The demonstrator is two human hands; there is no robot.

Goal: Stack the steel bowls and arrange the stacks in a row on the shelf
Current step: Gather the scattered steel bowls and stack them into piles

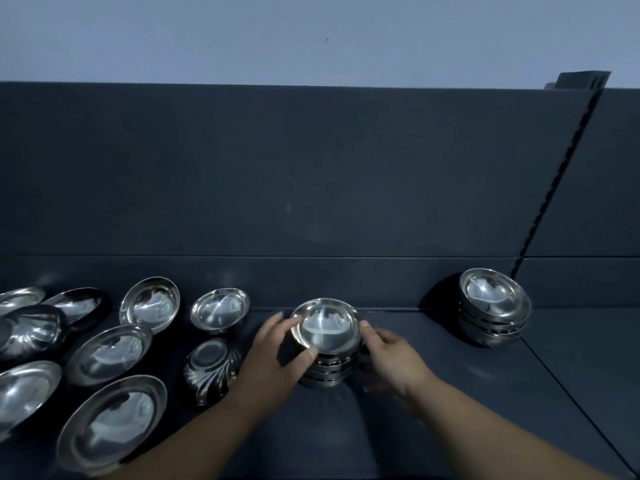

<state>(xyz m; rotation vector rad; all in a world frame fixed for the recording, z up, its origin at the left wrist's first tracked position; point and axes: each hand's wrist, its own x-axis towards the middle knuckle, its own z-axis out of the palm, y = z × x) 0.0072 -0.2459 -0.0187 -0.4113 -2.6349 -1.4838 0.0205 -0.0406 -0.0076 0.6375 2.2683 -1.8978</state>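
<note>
Dark blue-grey shelf (433, 427) runs along a matching back panel (311, 168). Near the middle of its back edge stands a stack of steel bowls (325, 327), held from both sides. The left hand (273, 355) has its grip closed on the top rim, thumb on the near side, and the right hand (391, 355) grips the stack's right side. A second stack (495, 306) stands well apart toward the back right. Loose bowls (110, 353) lie spread toward the left edge, with one overturned bowl (212, 370) just beside the left hand.
</note>
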